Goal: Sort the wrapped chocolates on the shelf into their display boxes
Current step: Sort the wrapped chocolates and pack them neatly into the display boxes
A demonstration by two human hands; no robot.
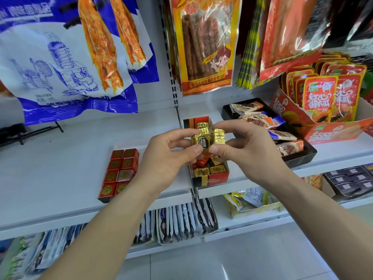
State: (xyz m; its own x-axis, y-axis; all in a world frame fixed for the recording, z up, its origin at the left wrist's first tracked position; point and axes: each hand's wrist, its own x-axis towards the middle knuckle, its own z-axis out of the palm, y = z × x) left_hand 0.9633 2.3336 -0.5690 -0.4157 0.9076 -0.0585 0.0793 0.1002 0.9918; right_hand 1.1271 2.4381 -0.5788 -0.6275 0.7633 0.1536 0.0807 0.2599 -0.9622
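Observation:
Over the red and black Tileo display box (219,177) both my hands hold gold-wrapped chocolates. My left hand (167,156) pinches a gold chocolate (201,141) with a dark oval label. My right hand (240,146) pinches another gold chocolate (219,136) beside it; the two touch. Inside the box lie more gold chocolates (210,170) and a red-wrapped one (199,163). To the left, a black tray (105,198) holds several red square chocolates (123,164) in rows.
A black tray of orange and blue wrapped bars (262,120) stands right of the box. A red carton of snack packs (323,110) sits at the far right. Large snack bags (70,57) hang above. White shelf (60,158) spreads to the left; lower shelves hold more packets.

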